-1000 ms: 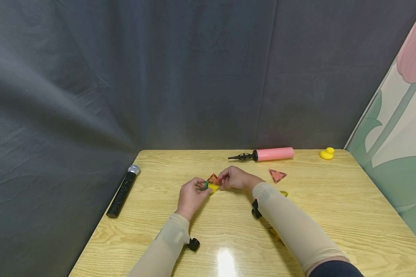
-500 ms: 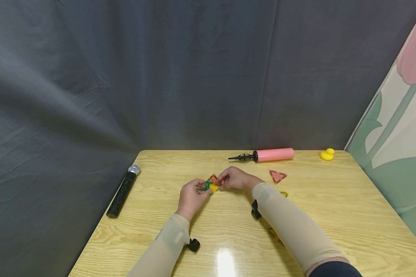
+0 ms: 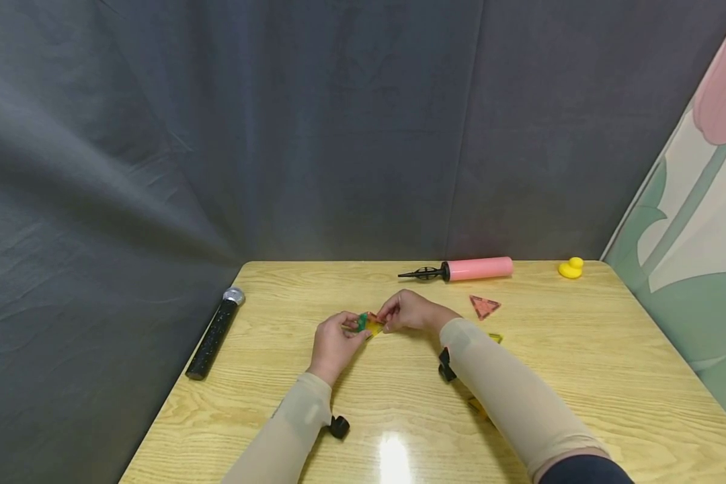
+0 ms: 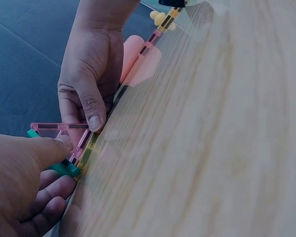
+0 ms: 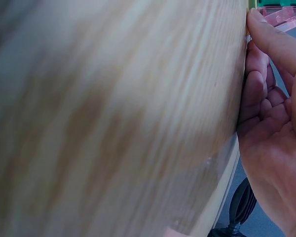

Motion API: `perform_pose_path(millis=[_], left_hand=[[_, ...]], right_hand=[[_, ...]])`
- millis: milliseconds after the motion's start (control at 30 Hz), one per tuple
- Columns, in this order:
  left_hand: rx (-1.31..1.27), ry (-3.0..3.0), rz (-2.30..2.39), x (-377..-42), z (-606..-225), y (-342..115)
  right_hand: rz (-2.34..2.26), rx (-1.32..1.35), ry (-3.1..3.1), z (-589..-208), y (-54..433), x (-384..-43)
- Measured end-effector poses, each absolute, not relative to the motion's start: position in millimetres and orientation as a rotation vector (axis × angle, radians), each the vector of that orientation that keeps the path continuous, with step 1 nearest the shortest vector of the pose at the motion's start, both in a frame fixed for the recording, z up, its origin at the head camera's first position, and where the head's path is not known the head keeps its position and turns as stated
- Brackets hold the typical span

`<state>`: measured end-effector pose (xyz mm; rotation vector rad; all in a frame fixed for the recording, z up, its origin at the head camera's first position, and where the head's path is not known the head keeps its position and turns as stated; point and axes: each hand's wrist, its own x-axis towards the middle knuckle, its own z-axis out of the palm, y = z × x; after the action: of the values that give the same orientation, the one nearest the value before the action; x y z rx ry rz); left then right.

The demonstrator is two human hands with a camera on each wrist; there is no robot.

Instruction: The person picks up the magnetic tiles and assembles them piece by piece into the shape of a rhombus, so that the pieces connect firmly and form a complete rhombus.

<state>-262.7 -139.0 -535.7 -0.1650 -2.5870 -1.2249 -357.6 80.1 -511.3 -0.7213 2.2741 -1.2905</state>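
Several translucent magnetic tiles stand joined near the middle of the table: a green tile [image 3: 361, 322], a yellow tile [image 3: 376, 329] low against the tabletop, and a pinkish-red triangular tile [image 4: 59, 126] raised at a tilt. My left hand [image 3: 334, 343] pinches the green tile between thumb and fingers. From the other side, my right hand [image 3: 408, 312] pinches the corner where the red tile meets the yellow one. Fingers partly cover the tiles' edges. Only a bit of the red and green tiles shows past the thumb in the right wrist view.
On the wooden table [image 3: 423, 417] lie a black microphone [image 3: 214, 336], a pink hand pump [image 3: 478, 269] and a yellow rubber duck [image 3: 571, 268]. A loose red triangular tile [image 3: 485, 307] lies right of the hands. Yellow tile [image 3: 496, 338] and orange tile [image 3: 477, 407] are partly under the right forearm.
The red tile has tipped up from lying flat behind the yellow one and now leans toward the green tile. The green tile has also tilted inward. Both hands have barely moved.
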Motion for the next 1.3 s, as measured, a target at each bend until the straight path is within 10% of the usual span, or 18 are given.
perform_pose_path(millis=[1300], left_hand=[[-0.286, -2.624, -1.243, -261.5, -532.2, -145.6]], right_hand=[[-1.233, -0.732, 2.272, -508.5, 80.0, -357.9]])
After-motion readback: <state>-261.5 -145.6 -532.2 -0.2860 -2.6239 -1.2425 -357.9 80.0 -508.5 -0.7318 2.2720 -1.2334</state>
